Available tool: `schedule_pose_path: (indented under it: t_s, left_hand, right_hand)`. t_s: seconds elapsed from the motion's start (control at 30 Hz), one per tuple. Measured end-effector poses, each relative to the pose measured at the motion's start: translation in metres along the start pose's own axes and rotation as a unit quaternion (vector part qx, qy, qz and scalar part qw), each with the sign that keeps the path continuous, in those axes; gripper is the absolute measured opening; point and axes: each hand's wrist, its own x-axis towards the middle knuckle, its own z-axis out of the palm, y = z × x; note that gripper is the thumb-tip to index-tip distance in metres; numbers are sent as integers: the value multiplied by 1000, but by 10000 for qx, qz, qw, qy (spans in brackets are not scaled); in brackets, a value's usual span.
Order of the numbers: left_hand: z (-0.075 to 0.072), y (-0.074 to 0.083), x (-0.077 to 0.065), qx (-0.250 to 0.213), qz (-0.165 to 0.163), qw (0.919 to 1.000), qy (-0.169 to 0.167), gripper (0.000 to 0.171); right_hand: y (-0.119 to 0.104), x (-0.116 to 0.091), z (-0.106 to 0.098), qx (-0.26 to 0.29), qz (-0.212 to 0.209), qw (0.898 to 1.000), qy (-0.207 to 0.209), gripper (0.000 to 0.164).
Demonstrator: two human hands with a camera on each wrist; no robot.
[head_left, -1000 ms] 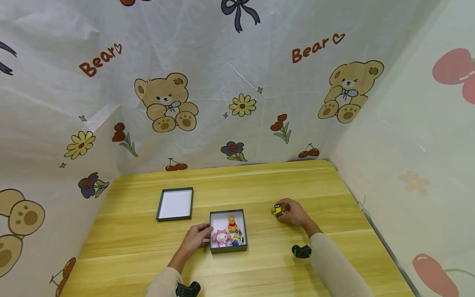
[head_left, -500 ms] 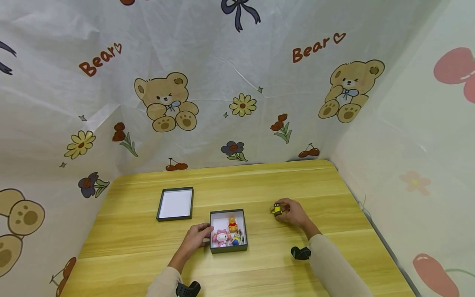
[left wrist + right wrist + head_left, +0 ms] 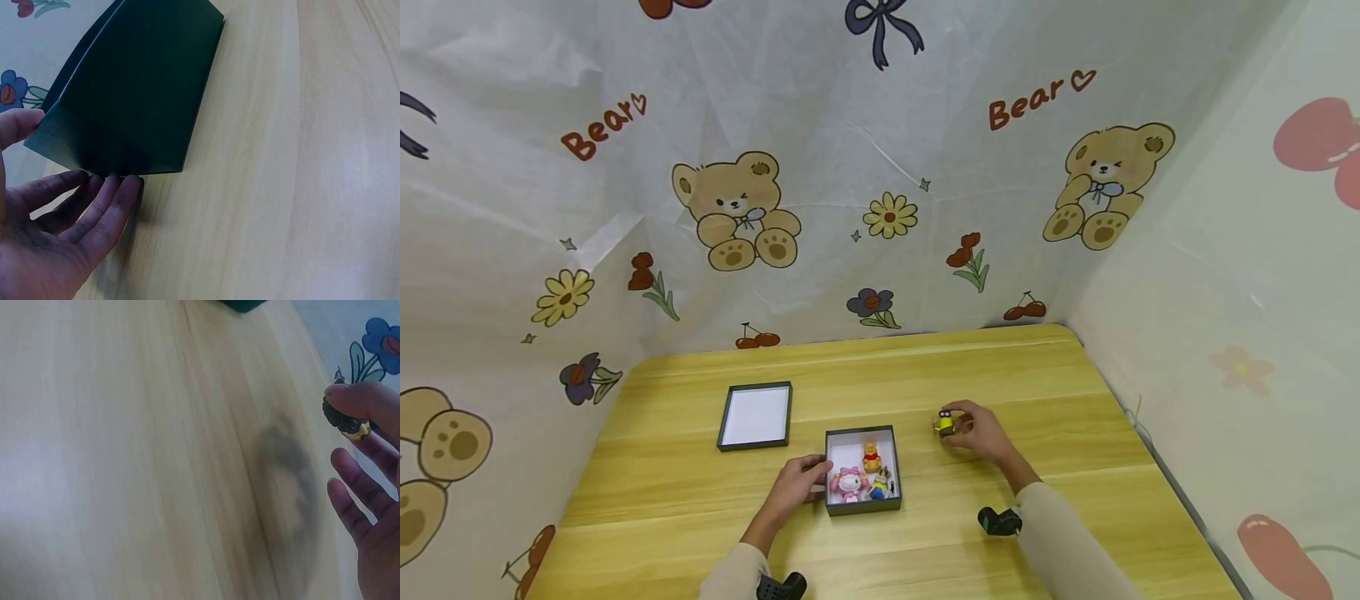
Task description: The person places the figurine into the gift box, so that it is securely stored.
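My right hand pinches a small yellow-and-black toy figurine between thumb and fingers, to the right of the open box. In the right wrist view, the figurine's dark, textured side shows under the thumb, while the other fingers stand apart from it. My left hand touches the dark green box's left side. Its fairly straight fingertips lie against the wall in the left wrist view, with the thumb near the upper corner. Inside the box are a pink-eared figurine, a Winnie-the-Pooh figurine and a rabbit-like figurine.
A dark-edged box lid, white inside up, lies on the wooden table behind and left of the box. A printed cloth wall rises along the table's back edge, and another stands at the right.
The right hand has moved left with the figurine, bringing it closer to the box. The left hand and the box keep their places; the head view has shifted very slightly.
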Motion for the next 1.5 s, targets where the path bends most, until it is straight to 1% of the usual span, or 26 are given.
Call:
schedule_pose_path:
  t_s: [0.3,0.63,0.7,0.9,0.97,1.1,1.2,1.33,1.5]
  left_hand:
    - [-1,0,1,59,9,10000,-19,54]
    - [0,0,-1,43,9,10000,28,54]
    - [0,2,-2,50,32,10000,26,53]
    - [2,17,-12,40,17,10000,18,46]
    - [2,16,-11,44,18,10000,18,46]
    - [0,5,-4,48,5,10000,39,50]
    - [0,0,0,53,-5,10000,44,51]
    - [0,0,1,74,9,10000,47,53]
    - [0,0,0,57,17,10000,-3,54]
  right_hand:
    - [-24,1,16,113,4,9999,41,50]
    - [-43,4,33,158,-456,9988,-39,47]
    - [-45,5,36,127,-555,9984,-42,47]
    - [-55,6,45,65,-703,9975,-54,46]
    - [-58,6,48,33,-694,9976,-63,47]
    - [-63,7,56,-76,-625,9980,-101,47]
    - [-66,7,61,-20,-587,9982,-149,46]
    - [-70,6,67,141,-613,9978,-225,45]
    - [-72,5,75,45,-756,9969,-208,46]
